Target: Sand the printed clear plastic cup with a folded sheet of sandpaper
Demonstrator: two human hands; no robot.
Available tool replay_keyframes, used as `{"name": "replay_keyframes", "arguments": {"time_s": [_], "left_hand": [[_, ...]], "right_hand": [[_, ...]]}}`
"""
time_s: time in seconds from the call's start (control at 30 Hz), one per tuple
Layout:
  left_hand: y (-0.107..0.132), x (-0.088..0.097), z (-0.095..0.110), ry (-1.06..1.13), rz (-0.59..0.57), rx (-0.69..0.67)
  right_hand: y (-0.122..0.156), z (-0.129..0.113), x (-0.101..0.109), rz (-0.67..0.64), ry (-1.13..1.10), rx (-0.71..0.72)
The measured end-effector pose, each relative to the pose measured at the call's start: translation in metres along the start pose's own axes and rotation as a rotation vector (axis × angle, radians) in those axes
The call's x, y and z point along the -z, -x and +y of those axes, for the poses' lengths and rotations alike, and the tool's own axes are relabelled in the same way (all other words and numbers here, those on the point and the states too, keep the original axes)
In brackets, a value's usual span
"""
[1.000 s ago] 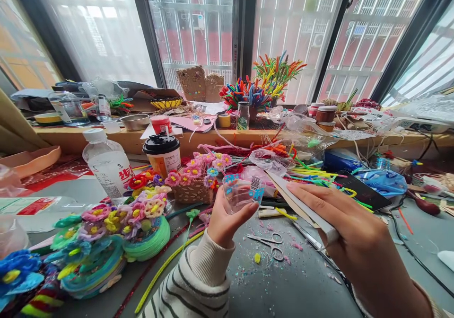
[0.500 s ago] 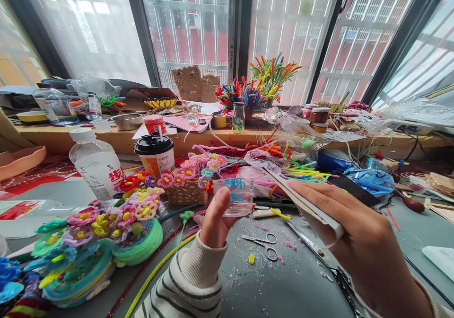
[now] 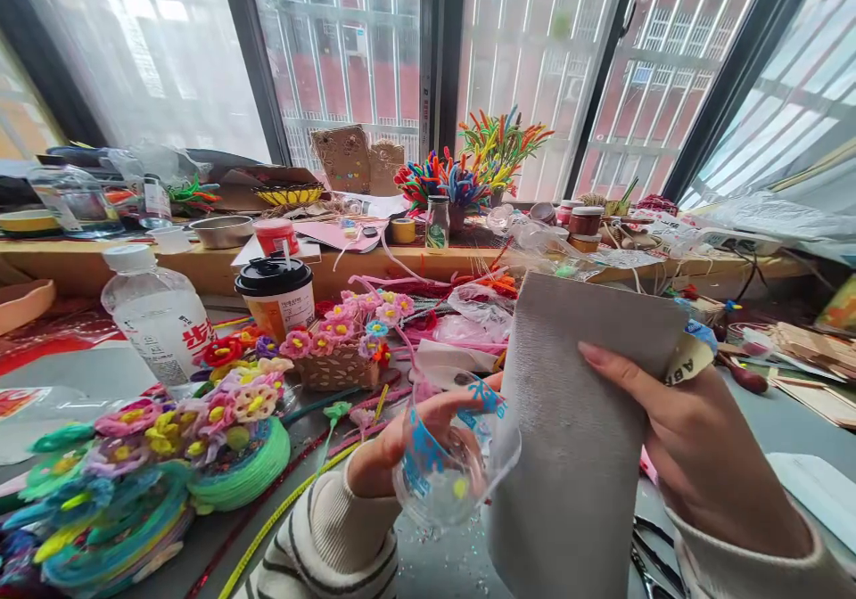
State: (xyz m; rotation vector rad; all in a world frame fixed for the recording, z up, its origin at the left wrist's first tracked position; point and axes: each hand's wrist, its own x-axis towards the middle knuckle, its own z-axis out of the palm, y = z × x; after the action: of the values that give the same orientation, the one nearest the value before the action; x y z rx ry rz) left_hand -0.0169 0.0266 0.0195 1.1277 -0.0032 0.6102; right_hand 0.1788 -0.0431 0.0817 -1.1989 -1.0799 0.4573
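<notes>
My left hand (image 3: 382, 458) is closed around a clear plastic cup (image 3: 423, 479) with blue print, tipped so that its rim faces right toward the sheet. Through the cup a small yellow spot shows. In my right hand (image 3: 695, 434) is a large grey sheet of sandpaper (image 3: 568, 474), held upright by its right side with the thumb on the front face. One curled corner shows a beige back with the letters "ABR". The cup's rim is close to the sheet's left edge; whether they touch I cannot tell. The sheet hides part of the tabletop.
Pipe-cleaner flowers (image 3: 214, 412) and a bottle (image 3: 157, 323) crowd the left. Behind them stand a lidded drink cup (image 3: 275, 300) and a flower basket (image 3: 341, 369). Black-handled scissors (image 3: 652, 550) lie beneath my right wrist. Jars and craft supplies line the wooden ledge (image 3: 374, 265).
My right hand has turned the sandpaper from nearly edge-on to facing me, bringing it left and lower. My left hand has tilted the cup and moved it nearer. The view has shifted slightly right.
</notes>
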Motion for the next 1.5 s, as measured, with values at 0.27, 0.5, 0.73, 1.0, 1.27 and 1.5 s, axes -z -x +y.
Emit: {"name": "replay_keyframes", "arguments": {"time_s": [0.27,0.5,0.73,1.0,1.27,1.5], "left_hand": [[0.0,-0.001,0.003,-0.207,0.124,0.118],[0.0,0.008,-0.003,-0.093,0.215,0.025],[0.0,0.009,-0.004,0.0,0.226,-0.031],[-0.007,0.003,-0.006,0.078,0.549,-0.195],[-0.009,0.005,-0.001,0.005,0.798,-0.257],[-0.011,0.008,-0.002,-0.024,0.918,-0.321]], "right_hand": [[-0.005,0.013,-0.009,-0.032,-0.288,-0.292],[-0.01,0.019,-0.006,-0.19,-0.364,-0.434],[-0.001,0.025,-0.019,-0.338,-0.282,-0.477],[-0.005,0.037,-0.005,-0.068,0.289,0.099],[0.004,0.011,0.01,-0.323,0.82,0.928],[0.016,0.015,0.005,-0.353,1.04,1.034]]}}
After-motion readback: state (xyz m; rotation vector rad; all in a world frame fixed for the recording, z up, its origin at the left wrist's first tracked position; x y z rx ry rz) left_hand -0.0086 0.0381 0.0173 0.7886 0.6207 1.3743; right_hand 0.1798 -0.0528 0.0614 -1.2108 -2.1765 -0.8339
